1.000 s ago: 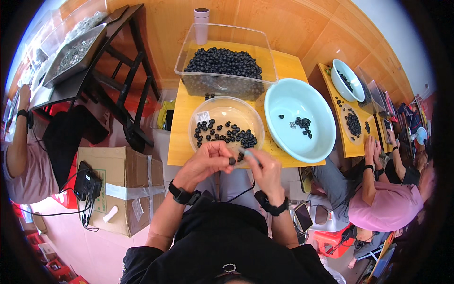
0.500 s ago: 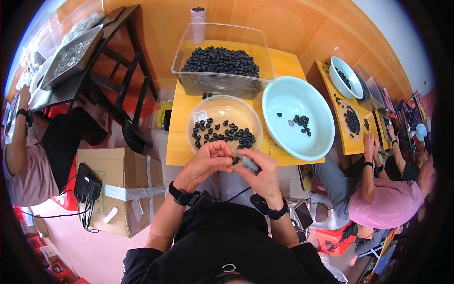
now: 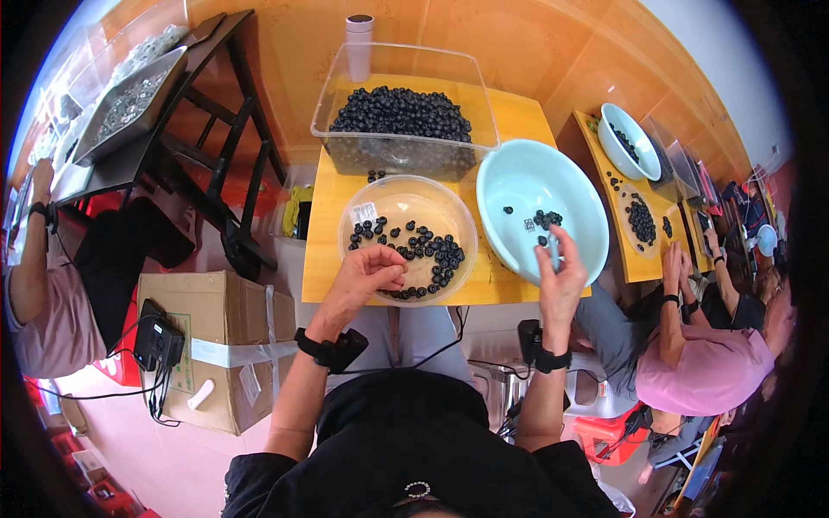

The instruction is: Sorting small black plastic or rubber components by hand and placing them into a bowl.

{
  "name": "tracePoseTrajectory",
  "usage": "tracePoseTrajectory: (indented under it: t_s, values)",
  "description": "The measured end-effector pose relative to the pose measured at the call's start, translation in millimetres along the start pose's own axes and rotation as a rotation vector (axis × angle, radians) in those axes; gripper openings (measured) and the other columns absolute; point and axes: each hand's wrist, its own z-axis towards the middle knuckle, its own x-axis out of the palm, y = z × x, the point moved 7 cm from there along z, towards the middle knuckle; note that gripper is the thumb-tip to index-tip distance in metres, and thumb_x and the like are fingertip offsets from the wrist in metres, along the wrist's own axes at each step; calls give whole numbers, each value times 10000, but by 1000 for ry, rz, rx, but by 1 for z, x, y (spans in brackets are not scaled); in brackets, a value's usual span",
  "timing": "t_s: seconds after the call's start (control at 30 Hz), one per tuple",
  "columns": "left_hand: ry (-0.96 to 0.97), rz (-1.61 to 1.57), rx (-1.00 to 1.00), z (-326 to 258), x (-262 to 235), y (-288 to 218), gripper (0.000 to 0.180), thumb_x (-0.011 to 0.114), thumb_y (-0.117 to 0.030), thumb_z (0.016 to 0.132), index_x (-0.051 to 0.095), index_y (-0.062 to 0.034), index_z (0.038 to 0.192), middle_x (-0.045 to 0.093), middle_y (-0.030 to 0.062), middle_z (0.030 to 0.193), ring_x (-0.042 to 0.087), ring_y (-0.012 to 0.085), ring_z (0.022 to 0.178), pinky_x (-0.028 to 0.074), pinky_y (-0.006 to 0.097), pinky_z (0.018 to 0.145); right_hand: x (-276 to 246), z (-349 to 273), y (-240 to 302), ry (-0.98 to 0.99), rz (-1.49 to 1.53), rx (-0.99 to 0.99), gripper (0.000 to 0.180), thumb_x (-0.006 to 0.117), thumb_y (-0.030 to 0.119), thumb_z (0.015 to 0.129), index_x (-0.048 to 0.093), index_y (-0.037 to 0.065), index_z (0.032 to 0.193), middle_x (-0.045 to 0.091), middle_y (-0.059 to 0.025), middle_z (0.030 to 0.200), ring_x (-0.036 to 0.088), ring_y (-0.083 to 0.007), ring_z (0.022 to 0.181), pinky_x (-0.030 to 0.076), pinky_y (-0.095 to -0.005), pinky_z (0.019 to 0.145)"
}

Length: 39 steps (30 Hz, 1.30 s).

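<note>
My left hand point(image 3: 367, 278) is over the near left rim of the round clear tray point(image 3: 356, 200). Its thumb and fingers are closed together, and whatever they may hold is hidden. Small round black parts point(image 3: 445, 257) with holes lie in that tray. Over the near side of the light-blue basin point(image 3: 495, 186), my right hand point(image 3: 563, 278) grips a slim pale-blue tool point(image 3: 554, 245), of a kind I cannot make out. One black part point(image 3: 542, 241) is at its fingertips; whether it is held or lies in the basin, I cannot tell. More black parts point(image 3: 549, 217) lie farther in.
Behind the tray stands a clear bin point(image 3: 406, 160) heaped with black parts, with a pale bottle point(image 3: 359, 47) beyond it. A cardboard box point(image 3: 250, 328) is at my left. Co-workers sit on both sides, one by another yellow table point(image 3: 643, 268) at right.
My hands have parted. The right hand moved right with the pale-blue tool, from the tray's near edge to over the basin; the left moved slightly left.
</note>
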Motion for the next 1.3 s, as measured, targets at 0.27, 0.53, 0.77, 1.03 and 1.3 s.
tracePoseTrajectory:
  t_s: [0.27,0.53,0.77,1.03,1.3]
  values:
    - [-210,656,190,8,-8,-6,96,643,9,725,626,18,819,639,115,733,626,190,671,502,291,641,9,-25,-2,42,-66,-58,239,645,22,775,622,-5,1011,611,-86,785,552,-156,709,436,-279,629]
    - [-49,1169,226,15,15,2,135,670,-23,680,637,1,809,613,143,726,616,296,678,493,357,642,30,-46,-10,133,-25,-88,173,644,18,768,624,-46,927,613,-164,775,587,-268,657,451,-314,617]
    - [-38,1232,255,17,21,6,133,652,-41,679,631,-38,810,572,136,806,588,328,787,471,411,700,34,-51,-5,183,-46,-2,147,641,16,771,633,-38,906,622,-164,760,609,-274,662,461,-322,608]
    - [-47,1211,347,13,29,2,72,591,-29,687,573,-24,756,577,134,753,577,333,809,461,418,698,44,-57,-5,225,-24,-15,140,635,29,775,635,-30,902,626,-168,769,610,-283,664,461,-328,605]
    - [-94,1199,427,10,28,2,105,602,-22,674,591,-17,779,599,141,740,598,314,748,475,403,669,51,-62,-6,270,-43,-3,145,639,54,780,651,-14,908,628,-144,739,586,-223,630,452,-299,594]
